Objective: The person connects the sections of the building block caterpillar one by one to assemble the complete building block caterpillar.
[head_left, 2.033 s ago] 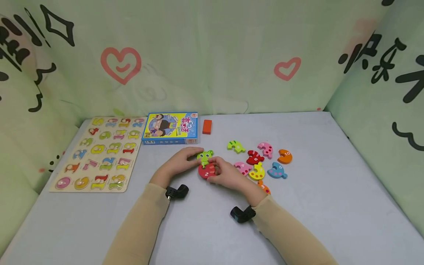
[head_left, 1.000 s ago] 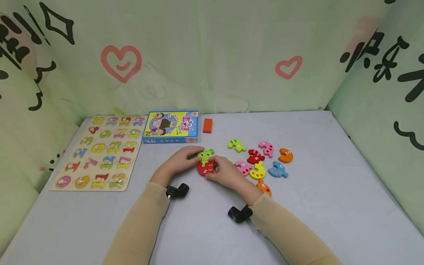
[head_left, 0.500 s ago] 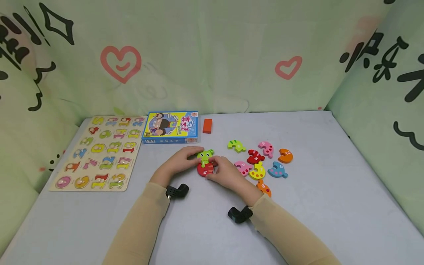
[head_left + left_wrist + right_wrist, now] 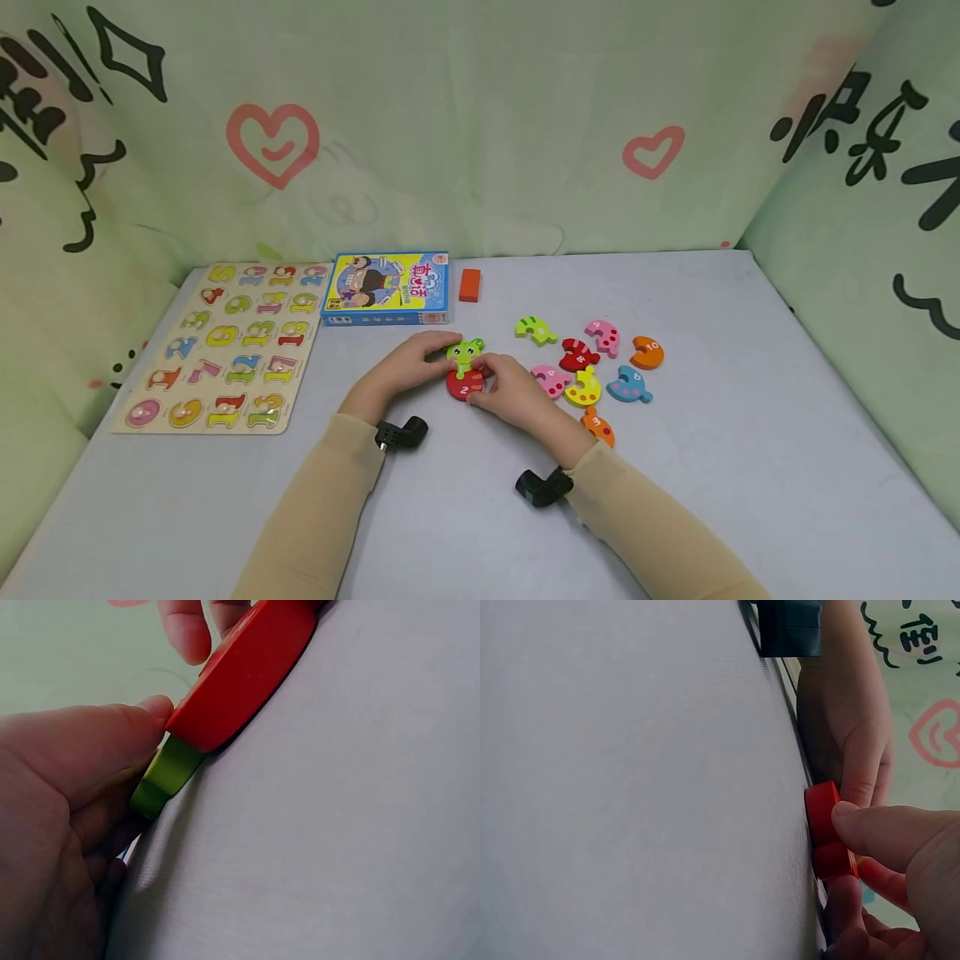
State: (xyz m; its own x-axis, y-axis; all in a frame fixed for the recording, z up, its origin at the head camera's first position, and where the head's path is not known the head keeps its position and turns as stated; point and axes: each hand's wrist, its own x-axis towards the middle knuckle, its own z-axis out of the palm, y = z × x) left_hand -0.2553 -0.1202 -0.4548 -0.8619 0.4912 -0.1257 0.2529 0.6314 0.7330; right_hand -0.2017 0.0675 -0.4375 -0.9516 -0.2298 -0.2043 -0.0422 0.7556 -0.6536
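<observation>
1. Landmark: red piece marked "2" (image 4: 465,385). It is set between the two hands, low on the white tabletop (image 4: 465,525), with its right edge placed inside the right-hand grasp.
2. Green frog-faced piece (image 4: 462,357) is placed at the far edge of the red piece, touching it. Whether the two are interlocked cannot be told.
3. Green piece is flanked on its left by the thumb and index finger of the left hand (image 4: 401,371).
4. Left hand: fingers are bent, parted by about the green piece's own length; green piece is held between them. Left thumb (image 4: 112,735) is laid right by the red/green seam.
5. Right hand (image 4: 517,396): red piece is pinched at its right side, thumb on the near edge, index finger on the far part. Gap is spanned by the piece; the other fingers are curled in.
6. Right of the red piece, well apart from the left hand: loose curved pieces are scattered, incl. yellow piece (image 4: 583,388), blue piece (image 4: 630,385), striped red piece (image 4: 577,356), orange piece marked "10" (image 4: 647,354).
7. Beyond the red piece: orange block (image 4: 469,285); beyond and to its left, blue-yellow box (image 4: 386,289).
8. Well left of the red piece: number board (image 4: 206,390).
</observation>
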